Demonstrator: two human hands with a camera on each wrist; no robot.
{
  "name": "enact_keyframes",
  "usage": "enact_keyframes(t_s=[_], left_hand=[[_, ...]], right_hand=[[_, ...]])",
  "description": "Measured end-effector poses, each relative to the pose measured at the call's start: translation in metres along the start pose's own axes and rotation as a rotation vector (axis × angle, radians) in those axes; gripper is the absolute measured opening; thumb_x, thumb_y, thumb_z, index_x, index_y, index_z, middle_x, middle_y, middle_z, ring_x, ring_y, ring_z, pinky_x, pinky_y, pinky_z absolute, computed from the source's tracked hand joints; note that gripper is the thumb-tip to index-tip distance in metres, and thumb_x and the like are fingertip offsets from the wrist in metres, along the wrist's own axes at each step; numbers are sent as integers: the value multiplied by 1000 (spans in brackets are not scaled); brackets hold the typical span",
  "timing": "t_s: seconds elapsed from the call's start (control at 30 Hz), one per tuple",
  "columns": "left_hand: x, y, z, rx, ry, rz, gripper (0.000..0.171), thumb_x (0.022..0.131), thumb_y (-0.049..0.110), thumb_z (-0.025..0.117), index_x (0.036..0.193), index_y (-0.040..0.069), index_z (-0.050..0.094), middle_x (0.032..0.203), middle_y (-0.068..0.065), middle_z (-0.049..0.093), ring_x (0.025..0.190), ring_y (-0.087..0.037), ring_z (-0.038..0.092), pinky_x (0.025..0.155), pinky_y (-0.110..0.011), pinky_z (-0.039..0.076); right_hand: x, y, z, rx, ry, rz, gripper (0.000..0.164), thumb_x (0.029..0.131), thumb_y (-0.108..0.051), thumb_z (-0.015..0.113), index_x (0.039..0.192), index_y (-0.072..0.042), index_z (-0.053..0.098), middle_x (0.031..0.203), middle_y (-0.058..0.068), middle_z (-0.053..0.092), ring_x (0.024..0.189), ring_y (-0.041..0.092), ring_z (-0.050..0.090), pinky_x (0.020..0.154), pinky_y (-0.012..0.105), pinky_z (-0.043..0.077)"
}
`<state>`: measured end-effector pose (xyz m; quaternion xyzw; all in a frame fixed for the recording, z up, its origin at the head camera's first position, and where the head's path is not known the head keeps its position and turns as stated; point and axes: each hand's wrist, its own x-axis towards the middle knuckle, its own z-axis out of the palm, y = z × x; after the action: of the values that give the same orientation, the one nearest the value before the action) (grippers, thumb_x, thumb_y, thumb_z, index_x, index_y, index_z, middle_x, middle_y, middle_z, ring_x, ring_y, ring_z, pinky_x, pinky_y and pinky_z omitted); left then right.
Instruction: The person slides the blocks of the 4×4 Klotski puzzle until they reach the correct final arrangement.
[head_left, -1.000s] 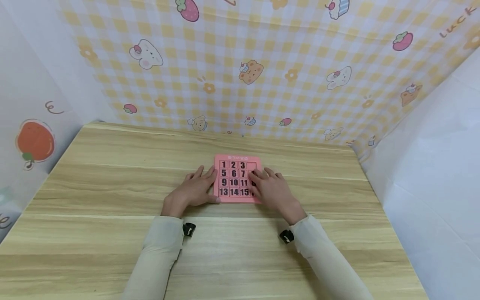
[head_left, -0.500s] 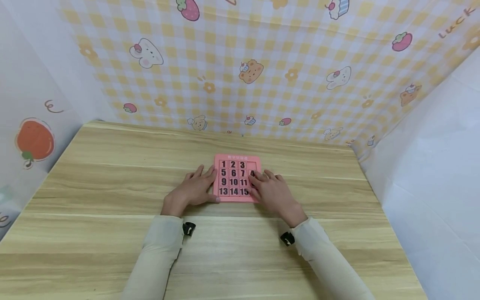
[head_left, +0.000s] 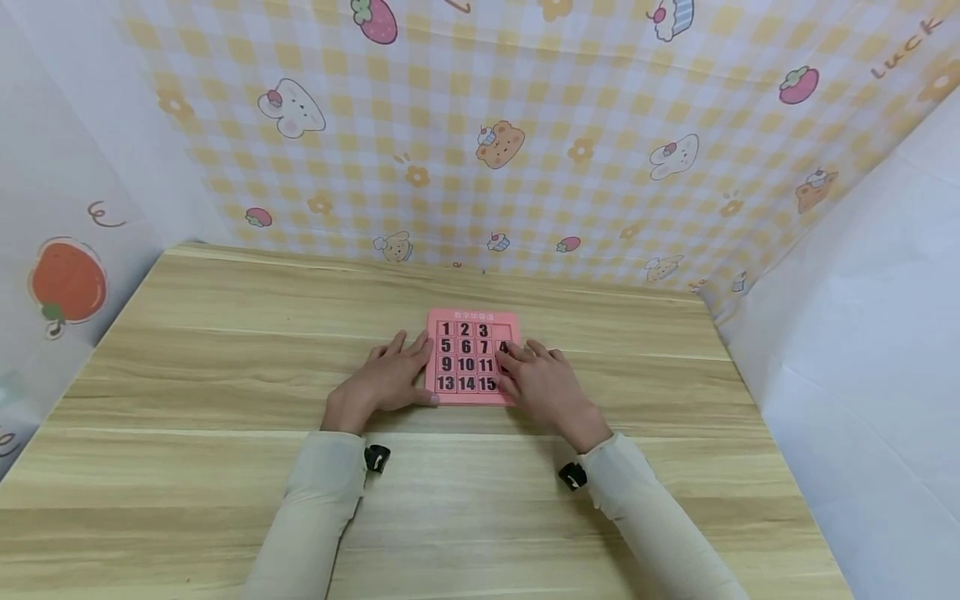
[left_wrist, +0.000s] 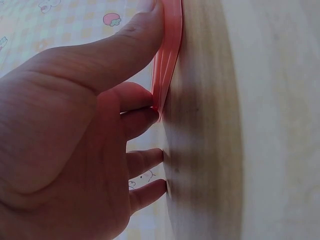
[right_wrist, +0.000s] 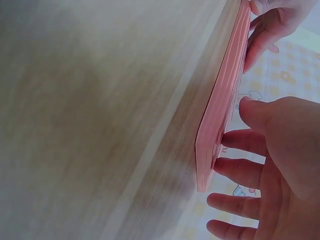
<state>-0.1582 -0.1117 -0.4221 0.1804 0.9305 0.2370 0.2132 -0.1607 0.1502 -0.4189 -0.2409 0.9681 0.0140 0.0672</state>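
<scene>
A pink number sliding puzzle [head_left: 468,400] lies flat on the table in the head view, and its top right slot is vacant. My left hand [head_left: 378,383] rests at the puzzle's left side, thumb against the front left corner and index finger along the edge. In the left wrist view, its fingers look extended. Over the right column is my right hand [head_left: 551,387], its fingertips on the tiles. Tile 4 [head_left: 503,346] shows just beyond the index finger, in the second row. The right column's lower tiles are hidden under that hand.
The wooden table [head_left: 225,492] spreads around the puzzle on all sides. Behind it hangs a yellow checked cloth [head_left: 450,192] with cartoon prints. White sheets [head_left: 862,275] stand along the right and left sides.
My right fingers have shifted slightly since a second ago, so more of tile 4 shows and the lower right corner is more covered. My left hand has kept its place.
</scene>
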Motion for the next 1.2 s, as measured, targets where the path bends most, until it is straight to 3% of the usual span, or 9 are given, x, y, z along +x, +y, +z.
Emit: enact_keyframes(t_s=[1.2], left_hand=[[-1,0,1,-12,7,0,95,89,40,72,158,4,17,166,-12,8,151,-43,-2,121,-60,6]], right_hand=[[11,4,0,22,7,18,52,104,-49,42,147,-21,50,154,4,44,142,37,39,112,59,36]])
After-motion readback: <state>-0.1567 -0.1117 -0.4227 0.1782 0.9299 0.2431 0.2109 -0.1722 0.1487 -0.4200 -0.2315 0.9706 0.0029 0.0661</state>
